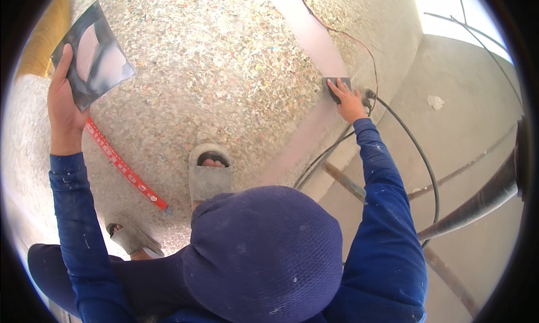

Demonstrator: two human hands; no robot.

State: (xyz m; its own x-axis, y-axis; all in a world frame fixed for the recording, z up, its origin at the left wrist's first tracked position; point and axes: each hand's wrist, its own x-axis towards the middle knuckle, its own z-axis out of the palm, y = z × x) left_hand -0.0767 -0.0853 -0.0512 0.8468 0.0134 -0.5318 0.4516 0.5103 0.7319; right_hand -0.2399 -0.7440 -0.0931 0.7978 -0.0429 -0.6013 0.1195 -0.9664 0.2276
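Observation:
My left hand, at the far left, is closed on the edge of a thin, square metal plate. Smooth pale pink paste lies on that plate, and my thumb rests on its face. Out to the right, my right hand grips a dark, flat scraper, fingers laid over its blade. The blade touches a pale pink band of smooth filler on the speckled board. A second, fainter pink band runs from the scraper down toward my feet. My thumb there is hidden.
A red printed strip lies between my left arm and my sandals. Beside my right hand run a thin red wire and a thick black cable. Metal pipes stand at the right, before a grey concrete surface. Yellow bristles show far left.

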